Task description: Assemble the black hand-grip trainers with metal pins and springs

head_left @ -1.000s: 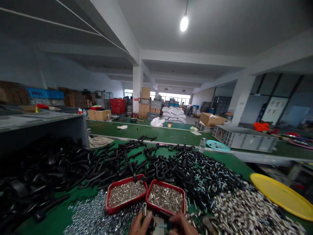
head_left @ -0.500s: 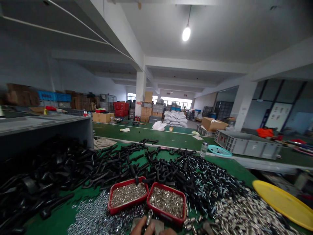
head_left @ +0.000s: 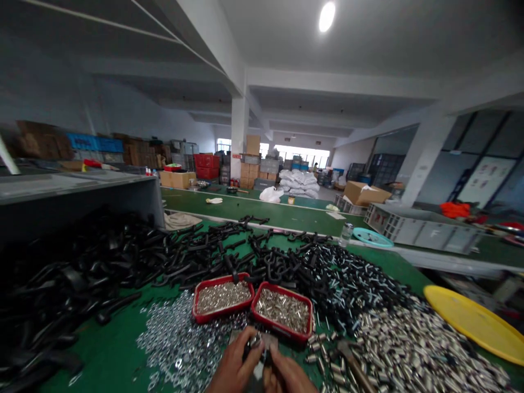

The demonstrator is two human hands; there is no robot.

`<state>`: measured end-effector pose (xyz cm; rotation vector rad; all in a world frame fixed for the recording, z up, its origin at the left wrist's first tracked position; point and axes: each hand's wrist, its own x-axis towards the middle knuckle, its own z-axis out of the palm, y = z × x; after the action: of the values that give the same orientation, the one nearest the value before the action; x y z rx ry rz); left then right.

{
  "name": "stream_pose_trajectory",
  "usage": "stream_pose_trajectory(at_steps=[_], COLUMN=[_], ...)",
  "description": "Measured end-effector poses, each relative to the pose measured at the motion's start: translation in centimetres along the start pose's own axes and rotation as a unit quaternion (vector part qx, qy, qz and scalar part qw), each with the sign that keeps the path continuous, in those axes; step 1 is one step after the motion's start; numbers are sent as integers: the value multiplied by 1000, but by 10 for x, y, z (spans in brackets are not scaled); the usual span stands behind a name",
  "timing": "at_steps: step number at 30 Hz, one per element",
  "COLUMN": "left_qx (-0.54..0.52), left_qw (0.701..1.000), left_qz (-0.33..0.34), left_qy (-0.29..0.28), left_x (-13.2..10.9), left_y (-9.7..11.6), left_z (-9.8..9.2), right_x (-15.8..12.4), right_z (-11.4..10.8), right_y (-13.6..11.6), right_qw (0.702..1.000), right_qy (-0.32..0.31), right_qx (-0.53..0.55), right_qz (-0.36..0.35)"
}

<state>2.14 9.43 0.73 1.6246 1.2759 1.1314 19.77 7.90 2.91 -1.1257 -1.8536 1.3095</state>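
Note:
At the bottom centre my left hand (head_left: 235, 363) is closed on a small black part (head_left: 247, 349) with a shiny metal end. Close beside it, my right hand (head_left: 290, 375) has its fingers pinched together against the same spot; what they grip is too small and dark to make out. Under both hands lies a small grey metal plate (head_left: 270, 341). Just beyond are two red trays, the left tray (head_left: 196, 315) and the right tray (head_left: 282, 330), filled with small metal pins. Loose shiny nuts (head_left: 176, 338) spread to the left of my hands.
To the right lie a hammer (head_left: 355, 367), a heap of metal sleeves (head_left: 421, 349), black-headed bolts (head_left: 347, 284) and a yellow lid (head_left: 470, 322). Black handle-like parts (head_left: 102, 262) pile up at left. Behind stand a glass jar (head_left: 346, 234) and a grey crate (head_left: 429, 232).
The view has tipped downward, so both hands show more fully. The left hand's shiny cylinder has given way to a view of a black part, and the right hand has come in beside it.

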Motion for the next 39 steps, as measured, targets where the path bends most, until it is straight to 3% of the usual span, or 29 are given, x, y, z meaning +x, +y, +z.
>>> stream_pose_trajectory(at_steps=[3,5,7,9,10,12,14,16,20,22,25,26,29,30,31,34,35,39], left_qx=[25,28,26,34,38,31,10,-8,-5,8,6,4,24,34,41,51,54,66], left_qw=[999,999,999,997,996,997,998,999,997,996,999,999,996,996,996,999,998,994], left_qz=[-38,-30,-1,24,27,10,-23,-36,54,80,50,49,81,84,75,16,12,87], left_qy=[24,-2,-37,-69,-78,-73,-51,-35,-52,-48,-10,-2,-19,-26,-25,8,18,-1], left_x=[-6,-10,-13,-15,-15,-15,-15,-15,-16,-16,-17,-18,-20,-21,-22,-24,-25,-25], left_y=[5,7,9,10,9,5,1,-1,3,4,4,4,3,2,1,-4,-6,-10], left_z=[-8,-13,-17,-21,-22,-23,-22,-21,-19,-17,-14,-13,-10,-9,-8,-5,-4,-1], right_x=[-4,-6,-5,-4,-4,-3,-4,-6,-6,-5,-5,-6,-8,-9,-9,-10,-10,-10], right_z=[13,20,23,24,24,23,23,23,25,24,23,23,25,25,25,25,25,25], right_y=[5,5,6,5,4,3,3,6,13,15,16,16,15,14,12,7,7,9], right_qw=[998,996,988,947,935,963,994,996,986,993,997,997,980,977,982,996,995,987], right_qy=[55,73,-29,-157,-184,-136,-12,32,-116,-77,24,12,-123,-133,-109,47,63,-53], right_qx=[-31,-17,91,189,198,121,-10,-55,52,14,-43,-29,64,71,56,-26,-26,90], right_qz=[29,46,125,209,229,198,108,57,110,91,60,71,142,149,141,75,66,121])
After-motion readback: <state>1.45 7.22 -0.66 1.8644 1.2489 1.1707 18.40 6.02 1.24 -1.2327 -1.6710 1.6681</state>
